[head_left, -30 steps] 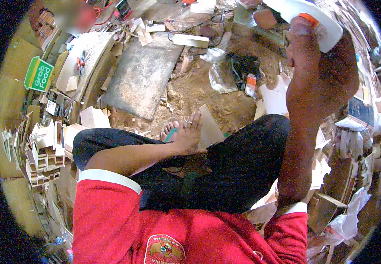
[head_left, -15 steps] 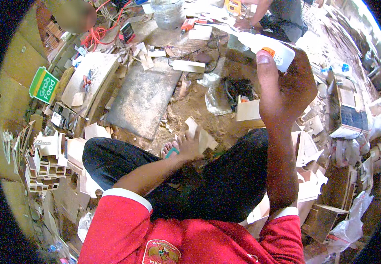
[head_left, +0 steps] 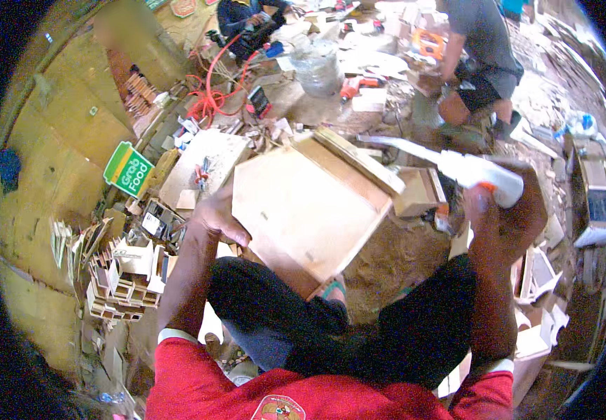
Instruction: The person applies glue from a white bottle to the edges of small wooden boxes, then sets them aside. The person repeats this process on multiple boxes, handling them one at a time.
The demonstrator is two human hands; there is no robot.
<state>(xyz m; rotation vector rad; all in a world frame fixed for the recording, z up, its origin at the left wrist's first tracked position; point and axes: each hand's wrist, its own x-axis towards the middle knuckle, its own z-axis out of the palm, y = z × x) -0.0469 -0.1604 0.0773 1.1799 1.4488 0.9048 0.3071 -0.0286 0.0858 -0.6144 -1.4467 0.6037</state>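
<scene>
In front of my knees is a pale wooden box (head_left: 303, 210), tilted, with one broad flat panel facing up. A darker strip of wood (head_left: 359, 159) runs along its far right edge. My left hand (head_left: 220, 218) grips the box's left side, thumb lying on the panel edge. On the right, my right hand (head_left: 516, 213) is wrapped around a white plastic bottle (head_left: 488, 178) with an orange mark. The bottle lies nearly level, and its long thin nozzle points left toward the box without touching it.
Another small wooden box (head_left: 418, 192) sits on the dusty ground beyond. Left lie a work board (head_left: 205, 164), a green sign (head_left: 128, 170) and stacked wooden frames (head_left: 131, 273). Farther off are an orange power tool (head_left: 359, 86), a red hose (head_left: 212, 98), a clear tub (head_left: 317, 73) and two people.
My left hand has come up from beside my foot and now holds the wooden box. My right hand has lowered the bottle and tipped its nozzle leftward. The view has shifted.
</scene>
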